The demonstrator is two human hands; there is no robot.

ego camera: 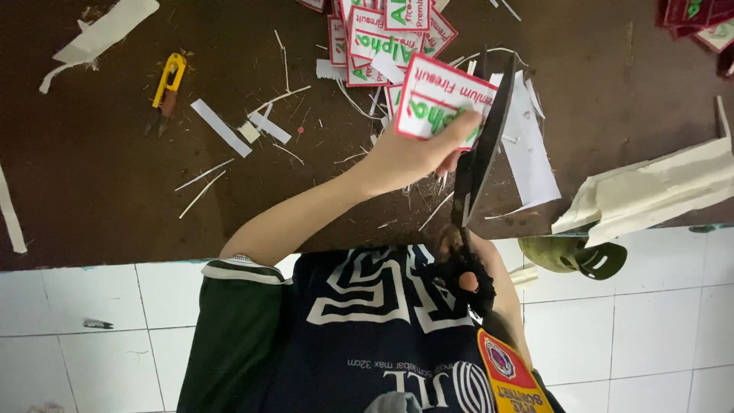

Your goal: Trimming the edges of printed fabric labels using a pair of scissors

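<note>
My left hand (409, 157) holds up a white fabric patch (440, 95) with a red border and green lettering, pinched at its lower edge. My right hand (468, 277) grips the handles of large black scissors (482, 153). The blades point away from me and lie along the patch's right edge. The right hand is mostly hidden behind the handles and close to my dark shirt. Both hands work above a dark brown surface (99, 199).
A pile of similar patches (375, 34) lies just beyond the held one, with more patches (699, 19) at the far right. Yellow thread snips (168, 80), white paper strips (222, 128) and offcuts (654, 187) litter the surface. A green object (569, 256) sits on white floor tiles (76, 321).
</note>
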